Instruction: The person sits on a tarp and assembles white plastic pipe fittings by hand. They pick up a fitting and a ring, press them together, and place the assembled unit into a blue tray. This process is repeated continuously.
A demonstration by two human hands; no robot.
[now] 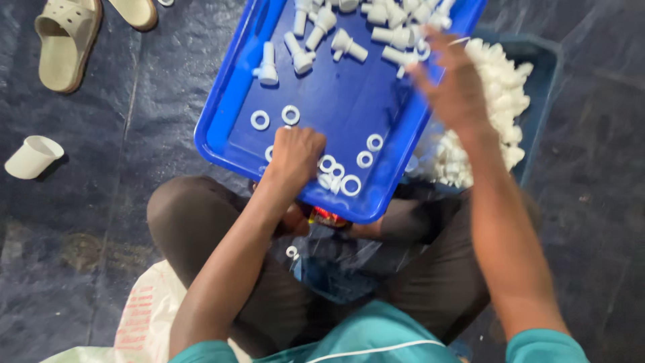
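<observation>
Dark floor mat (pixel 101 202); blurred right hand (pixel 453 84) over blue tray (pixel 349 107)

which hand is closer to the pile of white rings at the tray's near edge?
Left. The left hand rests in the blue tray right beside the white rings. The right hand, blurred, is farther up at the tray's right rim, near the white fittings.

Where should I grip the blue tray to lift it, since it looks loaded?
Probably by the raised rim of the blue tray on its two long sides, coming in from outside: the lip gives fingers a hold, and white fittings crowd the far end.
</observation>
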